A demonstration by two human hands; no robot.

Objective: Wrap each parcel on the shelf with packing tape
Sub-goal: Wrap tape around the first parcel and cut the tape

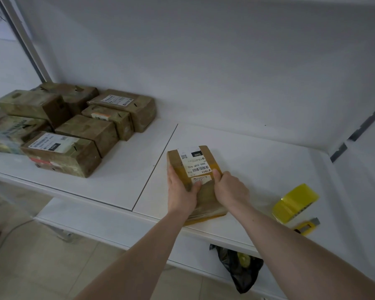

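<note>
A brown cardboard parcel (pixel 189 161) with a white shipping label lies on the white shelf (pixel 121 169), near its front edge. My left hand (pixel 180 191) grips the parcel's left side, thumb on top over the label. My right hand (pixel 230 189) grips its right side, thumb pressed on the top face. The near end of the parcel shows glossy tape. A yellow tape dispenser (pixel 294 202) sits on the shelf to the right, apart from both hands.
Several taped brown parcels (pixel 74 128) are stacked at the shelf's back left. A yellow utility knife (pixel 307 227) lies near the front edge beside the dispenser. A black bag (pixel 238 267) sits on the floor below. A metal shelf bracket (pixel 359 131) runs along the right wall.
</note>
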